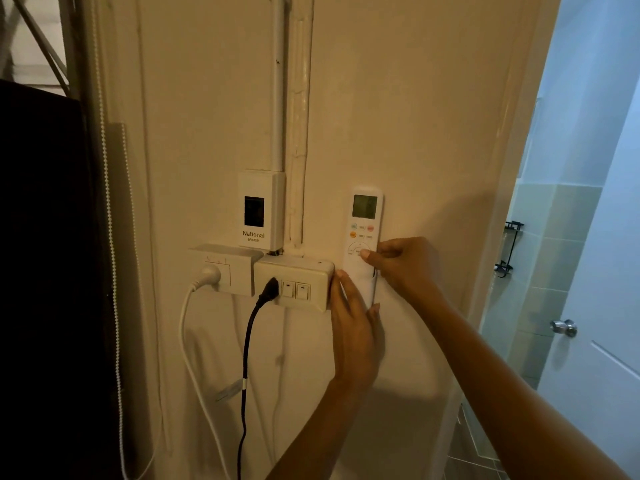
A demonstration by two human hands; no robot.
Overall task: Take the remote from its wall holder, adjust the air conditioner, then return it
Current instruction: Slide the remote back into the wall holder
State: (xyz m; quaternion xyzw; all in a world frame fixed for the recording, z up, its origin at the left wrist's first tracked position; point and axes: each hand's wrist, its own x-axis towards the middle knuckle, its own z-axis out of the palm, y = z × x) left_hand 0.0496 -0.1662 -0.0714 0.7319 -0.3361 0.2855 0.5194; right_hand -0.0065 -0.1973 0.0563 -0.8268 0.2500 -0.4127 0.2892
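A white air-conditioner remote (363, 225) with a grey screen stands upright on the cream wall, its lower end in a white wall holder (367, 287). My right hand (403, 263) pinches the remote's right edge, thumb on its round button pad. My left hand (355, 327) lies flat against the wall, fingers up along the holder's left side and its thumb below the holder. The air conditioner itself is out of view.
Left of the holder sit a switch-and-socket box (294, 282) with a black plug, a second socket box (225, 268) with a white plug, and a National breaker (259, 209). Cables hang below. An open doorway with a door knob (564, 328) is at right.
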